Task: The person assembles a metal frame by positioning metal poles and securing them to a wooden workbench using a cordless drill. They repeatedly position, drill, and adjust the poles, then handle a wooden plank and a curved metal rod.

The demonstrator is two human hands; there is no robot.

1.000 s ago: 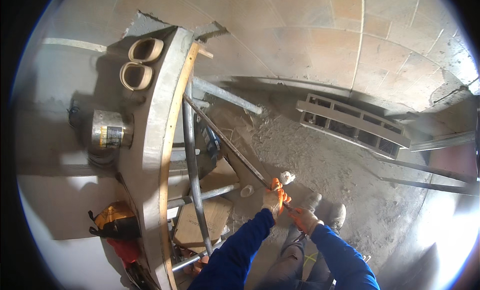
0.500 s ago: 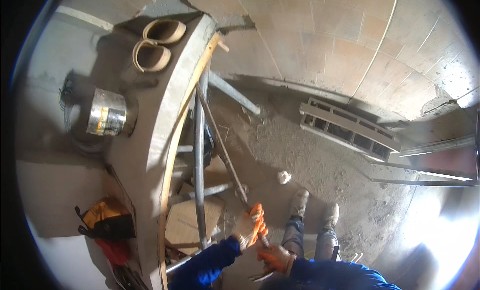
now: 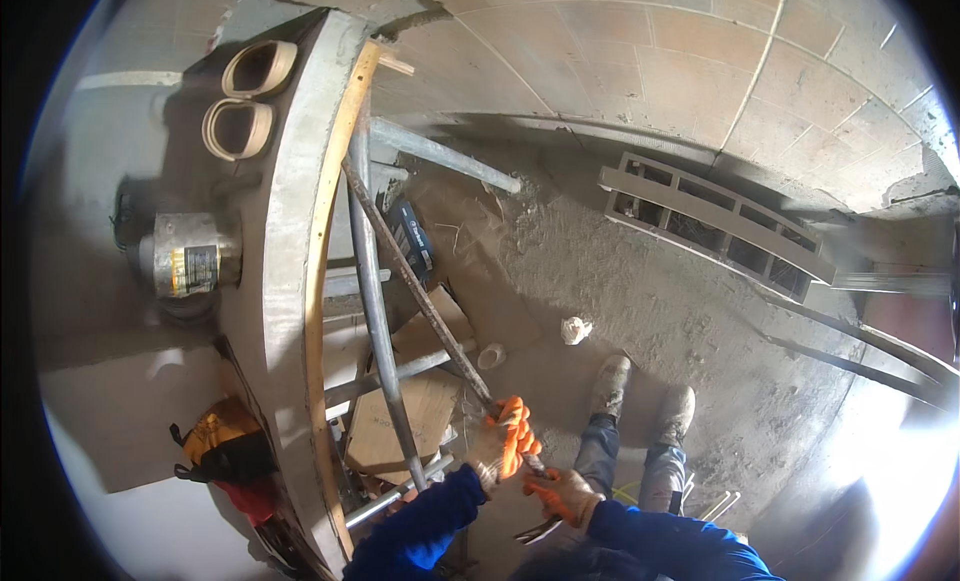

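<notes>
My left hand [image 3: 503,443], in an orange-palmed glove, is wrapped round a long, worn metal bar [image 3: 430,309]. Just below it my right hand [image 3: 562,497], gloved alike, closes on the bar's lower part. A curved, forked-looking metal end [image 3: 540,530] shows under the right hand; whether it belongs to the bar I cannot tell. The bar slants up and left, its far end at the wooden strip [image 3: 336,181] along the concrete ledge [image 3: 290,171]. Close beside the bar stands a grey metal pipe [image 3: 372,301].
Cut ring pieces [image 3: 238,129], a metal can [image 3: 187,256] and an orange-black bag [image 3: 215,431] lie on the left. Under the ledge are cardboard [image 3: 405,421], a dark box [image 3: 408,239] and a slanted strut [image 3: 450,156]. A slotted frame [image 3: 715,221] and white crumpled lump [image 3: 575,330] are on the floor.
My view has shifted, so the ledge and its objects appear farther left. Both hands keep their grip on the bar, and more of the dark box shows behind it.
</notes>
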